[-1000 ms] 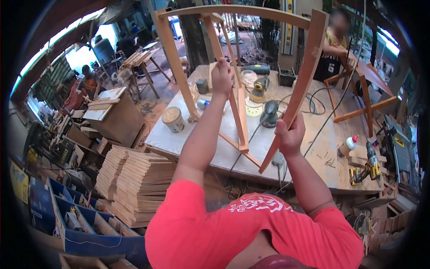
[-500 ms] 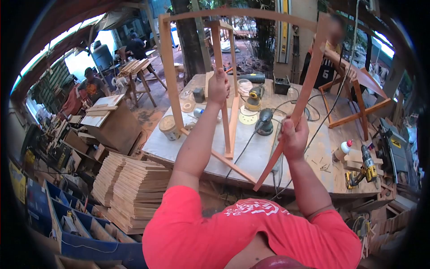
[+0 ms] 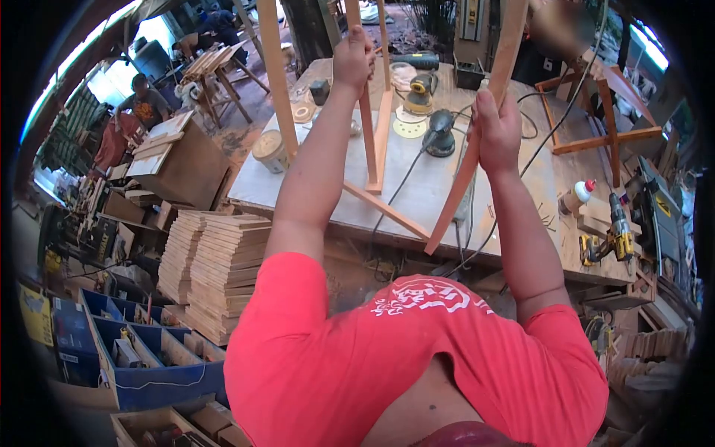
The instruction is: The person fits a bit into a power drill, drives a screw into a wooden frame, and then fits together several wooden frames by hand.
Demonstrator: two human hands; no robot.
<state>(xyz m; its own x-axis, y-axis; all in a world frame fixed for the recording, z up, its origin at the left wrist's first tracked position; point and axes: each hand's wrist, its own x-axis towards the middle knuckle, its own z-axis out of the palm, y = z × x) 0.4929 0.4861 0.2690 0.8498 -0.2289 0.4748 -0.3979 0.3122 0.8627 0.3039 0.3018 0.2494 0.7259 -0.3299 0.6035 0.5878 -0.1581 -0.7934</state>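
Note:
Both my hands hold a tall, pale wooden frame [image 3: 277, 71] upright above the workbench; its top lies beyond the view's upper edge. My left hand [image 3: 354, 61] is closed around one of its inner uprights. Lower and to the right, my right hand [image 3: 497, 130] grips the thick near post. A lower rail slants toward that post's bottom end, close to the bench's front edge. Behind the frame are a dark corded sander [image 3: 441, 135], a yellow sander [image 3: 420, 95] and a perforated sanding disc [image 3: 410, 130]. A tub [image 3: 269, 152] stands by the left post.
On the right of the workbench [image 3: 514, 246] are a glue bottle [image 3: 575, 197], a cordless drill [image 3: 620, 229] and wood blocks. A co-worker stands beyond a reddish wooden frame [image 3: 612, 143]. Stacked slats [image 3: 231, 261] and a blue compartment box [image 3: 160, 384] are at lower left. Cords cross the bench.
My hands and the wooden frame sit higher in view, and its top bar has gone out of sight. The bench items appear shifted slightly. Both hands keep their grip.

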